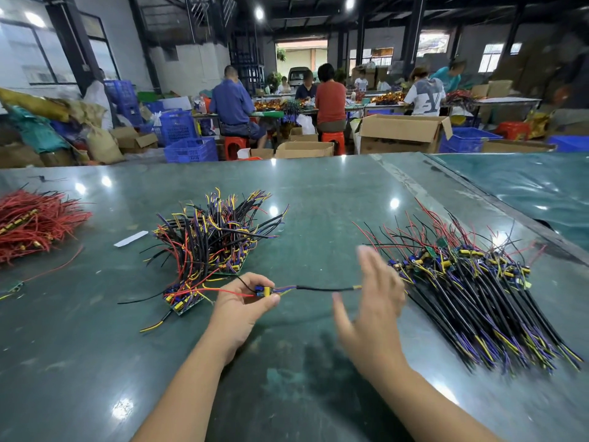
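Over the green table (pixel 318 186), between tangled heap (pixel 210 237) and sorted stack (pixel 478 298), our left hand (pixel 245 303) pinched one wired board (pixel 264 291), cable (pixel 322 289) stretched rightward. Our right hand (pixel 373 301), fingers (pixel 371 269) straight, held nothing. We judged it mid-sorting; next it needed laying aligned on the stack.

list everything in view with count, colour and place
board: one, blue and yellow parts, coloured wires, held at centre front
tangled pile: one, black, yellow, red, purple, table centre
neat pile: one, same colours, table right
red wires: one pile, table left
paper strip: one, white, left of tangled pile
table: one, green, foreground
crates: several, blue, floor beyond
boxes: several, brown, floor beyond
left hand: pinches board
right hand: open, blurred, by the board's cable end
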`<act>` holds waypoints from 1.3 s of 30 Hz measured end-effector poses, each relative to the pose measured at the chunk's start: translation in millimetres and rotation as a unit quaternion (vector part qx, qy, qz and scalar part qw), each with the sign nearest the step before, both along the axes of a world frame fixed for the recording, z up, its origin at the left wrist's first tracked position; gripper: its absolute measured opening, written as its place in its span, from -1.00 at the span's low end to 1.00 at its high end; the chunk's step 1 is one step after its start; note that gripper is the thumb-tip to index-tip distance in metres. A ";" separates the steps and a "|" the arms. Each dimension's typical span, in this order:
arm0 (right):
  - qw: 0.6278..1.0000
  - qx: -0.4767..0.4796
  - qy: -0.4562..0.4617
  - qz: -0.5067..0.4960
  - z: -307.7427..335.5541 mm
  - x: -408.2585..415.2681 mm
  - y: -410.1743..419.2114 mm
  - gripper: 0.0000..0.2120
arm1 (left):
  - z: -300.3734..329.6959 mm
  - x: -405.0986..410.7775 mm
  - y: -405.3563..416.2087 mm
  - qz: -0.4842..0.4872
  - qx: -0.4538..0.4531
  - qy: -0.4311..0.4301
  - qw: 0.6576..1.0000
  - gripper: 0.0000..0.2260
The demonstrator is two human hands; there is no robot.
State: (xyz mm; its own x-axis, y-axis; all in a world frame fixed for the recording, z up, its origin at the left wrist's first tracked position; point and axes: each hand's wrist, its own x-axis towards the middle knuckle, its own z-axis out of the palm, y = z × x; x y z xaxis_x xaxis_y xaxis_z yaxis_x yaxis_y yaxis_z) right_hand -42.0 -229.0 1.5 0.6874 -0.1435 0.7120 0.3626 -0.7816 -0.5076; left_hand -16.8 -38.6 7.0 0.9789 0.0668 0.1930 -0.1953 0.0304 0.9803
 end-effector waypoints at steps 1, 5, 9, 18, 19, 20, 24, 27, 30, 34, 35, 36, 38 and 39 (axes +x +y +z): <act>0.997 -0.076 -0.025 0.017 -0.2 -1.3 1.4 -0.40 | 0.1 -2.3 -3.2 -0.029 0.002 0.002 1.000 -0.79; 0.980 -0.177 -0.029 0.088 -1.9 -2.5 2.3 -0.75 | 2.8 -9.9 -15.4 -0.099 -0.014 0.015 0.995 -0.76; 0.989 -0.100 0.049 0.094 3.9 0.6 -7.7 -0.78 | 3.7 -10.6 -13.4 -0.093 -0.017 0.049 0.994 -0.36; 0.967 -0.011 0.130 -0.217 17.9 31.9 -90.4 -0.82 | 2.5 -4.6 -6.6 0.006 0.022 0.049 0.999 -0.46; 0.961 -0.014 0.146 -0.236 17.4 33.7 -94.7 -0.83 | 1.7 -3.3 -5.6 0.023 0.017 0.043 0.999 -0.52; 0.953 -0.022 0.163 -0.253 16.4 35.6 -97.0 -0.83 | 0.6 -1.7 -4.2 0.044 0.020 0.033 0.998 -0.56; 0.918 -0.132 0.215 -0.307 11.4 40.9 -98.1 -0.78 | -1.8 6.0 4.6 0.168 0.082 -0.041 0.982 -0.68; 0.908 -0.154 0.225 -0.319 9.3 43.7 -98.9 -0.77 | -1.8 9.5 14.8 0.248 0.088 -0.097 0.960 -0.64; 0.897 -0.174 0.237 -0.330 9.1 43.7 -97.1 -0.76 | -0.4 12.9 28.8 0.338 0.093 -0.113 0.930 -0.67; 0.917 -0.146 0.183 -0.323 9.6 40.1 -92.8 -0.77 | 4.1 13.0 50.4 0.479 0.182 -0.062 0.856 -0.71; 0.928 -0.134 0.157 -0.309 9.5 39.3 -90.9 -0.77 | 4.5 12.6 55.4 0.491 0.213 -0.023 0.845 -0.70; 0.940 -0.122 0.129 -0.292 9.0 38.3 -88.8 -0.76 | 4.3 12.7 59.9 0.489 0.244 0.029 0.837 -0.68; 0.957 -0.115 0.093 -0.249 7.1 35.9 -82.3 -0.78 | 2.4 11.6 66.1 0.452 0.293 0.134 0.832 -0.63; 0.964 -0.119 0.081 -0.224 5.5 34.4 -78.0 -0.80 | 0.9 11.1 68.0 0.426 0.315 0.172 0.831 -0.61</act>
State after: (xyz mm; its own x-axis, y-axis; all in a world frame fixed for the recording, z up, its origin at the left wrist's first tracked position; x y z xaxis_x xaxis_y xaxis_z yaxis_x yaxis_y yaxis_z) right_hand -7.6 -307.0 7.0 0.6991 -0.2976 0.6502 -0.1074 -0.9427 -0.3160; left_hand -5.6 29.5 7.9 0.6334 0.7547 0.1707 0.4110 -0.5151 0.7522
